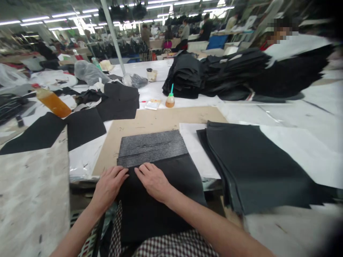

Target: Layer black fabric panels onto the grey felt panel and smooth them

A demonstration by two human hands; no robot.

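A black fabric piece (171, 185) lies in front of me over the table's near edge, its far part overlapped by a grey ribbed strip (152, 146). My left hand (108, 187) rests flat on the fabric's left edge, fingers stretched out. My right hand (154, 180) lies flat on the fabric just below the grey strip, fingers together and pointing left. Both hands press on the cloth and hold nothing. The pieces sit on a brown cardboard sheet (150, 121).
A stack of dark fabric pieces (254, 164) lies at the right. More black pieces (83, 125) lie at the left, near an amber bottle (50, 101). A small glue bottle (170, 100) stands behind the cardboard. Black garment piles (241, 75) and other people are farther back.
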